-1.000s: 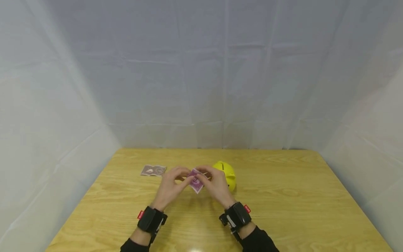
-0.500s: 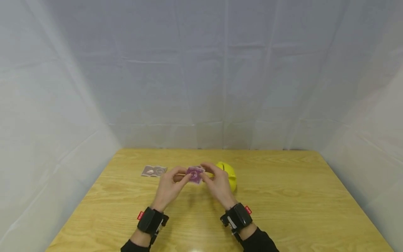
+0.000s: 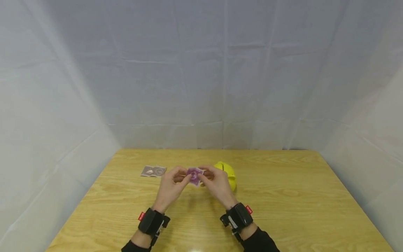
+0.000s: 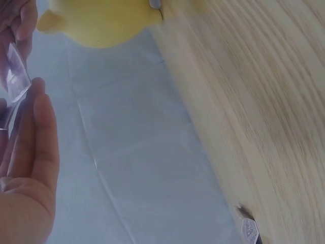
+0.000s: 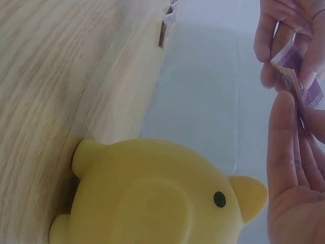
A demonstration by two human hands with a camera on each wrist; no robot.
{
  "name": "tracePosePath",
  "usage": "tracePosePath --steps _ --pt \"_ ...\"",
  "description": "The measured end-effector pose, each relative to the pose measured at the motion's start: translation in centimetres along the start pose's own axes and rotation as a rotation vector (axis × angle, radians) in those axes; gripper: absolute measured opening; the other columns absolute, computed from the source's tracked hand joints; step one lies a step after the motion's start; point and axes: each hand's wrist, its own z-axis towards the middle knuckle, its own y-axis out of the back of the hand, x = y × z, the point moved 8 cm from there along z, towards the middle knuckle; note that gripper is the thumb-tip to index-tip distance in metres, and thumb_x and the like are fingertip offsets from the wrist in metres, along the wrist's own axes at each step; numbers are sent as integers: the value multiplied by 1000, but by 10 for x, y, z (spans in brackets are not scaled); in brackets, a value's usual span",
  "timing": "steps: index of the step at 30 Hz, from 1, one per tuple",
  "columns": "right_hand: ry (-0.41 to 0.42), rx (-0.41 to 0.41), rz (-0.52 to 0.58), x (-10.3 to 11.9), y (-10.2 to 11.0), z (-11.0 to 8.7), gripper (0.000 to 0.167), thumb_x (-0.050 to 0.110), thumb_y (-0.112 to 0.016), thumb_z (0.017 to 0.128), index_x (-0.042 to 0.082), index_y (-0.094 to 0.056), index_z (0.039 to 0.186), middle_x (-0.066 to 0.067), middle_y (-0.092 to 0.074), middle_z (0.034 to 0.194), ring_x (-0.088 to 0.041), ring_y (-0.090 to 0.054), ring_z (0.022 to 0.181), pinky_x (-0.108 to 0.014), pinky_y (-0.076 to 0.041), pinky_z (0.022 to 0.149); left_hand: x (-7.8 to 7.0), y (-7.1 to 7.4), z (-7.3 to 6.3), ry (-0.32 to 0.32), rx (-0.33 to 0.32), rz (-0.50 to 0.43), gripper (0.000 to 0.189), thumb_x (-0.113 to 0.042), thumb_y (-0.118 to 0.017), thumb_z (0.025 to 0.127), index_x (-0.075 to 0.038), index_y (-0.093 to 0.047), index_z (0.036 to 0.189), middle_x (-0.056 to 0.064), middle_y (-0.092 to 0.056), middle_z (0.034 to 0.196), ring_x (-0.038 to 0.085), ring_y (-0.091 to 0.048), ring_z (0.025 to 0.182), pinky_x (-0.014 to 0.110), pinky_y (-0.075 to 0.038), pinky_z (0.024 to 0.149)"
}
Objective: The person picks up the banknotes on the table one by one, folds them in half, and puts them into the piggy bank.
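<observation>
Between both hands, above the table, is a folded purple banknote (image 3: 195, 175). My left hand (image 3: 170, 187) pinches its left side between thumb and fingers. On the other side my right hand (image 3: 217, 183) pinches the right edge the same way. In the right wrist view the banknote (image 5: 299, 81) shows a crease, with one layer standing away from another. Just behind the right hand stands a yellow piggy bank (image 3: 229, 174), partly covered by that hand, a dark slot on its top. Its eye and snout show in the right wrist view of the piggy bank (image 5: 157, 198).
A grey-brown banknote (image 3: 153, 170) with fold creases lies on the wooden table (image 3: 283, 203), left of the hands. White sheeting (image 3: 201, 87) hangs behind the table and along both sides.
The purple banknote has turned from a diamond-like tilt to lie more level between the hands. The right fingers lifted slightly, then came back down onto it. Piggy bank and other banknote stay put.
</observation>
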Motion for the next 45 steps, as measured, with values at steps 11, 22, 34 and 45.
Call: tracePosePath --steps 11,22,34,45 --pt "0 34 34 -2 -4 0 32 19 -68 93 10 -67 124 -9 -74 99 -14 -71 80 -28 -60 65 -1 -4 -1 -14 20 40 8 -11 -72 89 -16 -71 96 3 -73 97 17 -73 83 25 -59 71" --pt "-14 47 73 -3 -6 0 36 22 -70 92 8 -66 125 -10 -74 104 -16 -71 85 -37 -61 70 -4 -12 -4 -66 127 77 21 -23 -71 91 -22 -74 111 -1 -73 111 16 -72 89 32 -59 76" --pt "-13 -3 86 -5 0 2 33 26 -73 88 10 -68 117 -9 -74 97 -16 -72 79 -33 -61 67 -13 -22 -7 -128 214 123 30 -28 -67 93 -19 -71 121 3 -68 126 18 -69 101 29 -58 77" --pt "-18 -31 119 -4 5 5 39 28 -74 88 8 -66 121 -11 -73 95 -14 -72 75 -34 -61 66 -23 -28 -8 -243 167 251 30 -13 -67 93 -15 -70 123 8 -66 128 19 -69 101 24 -57 72"
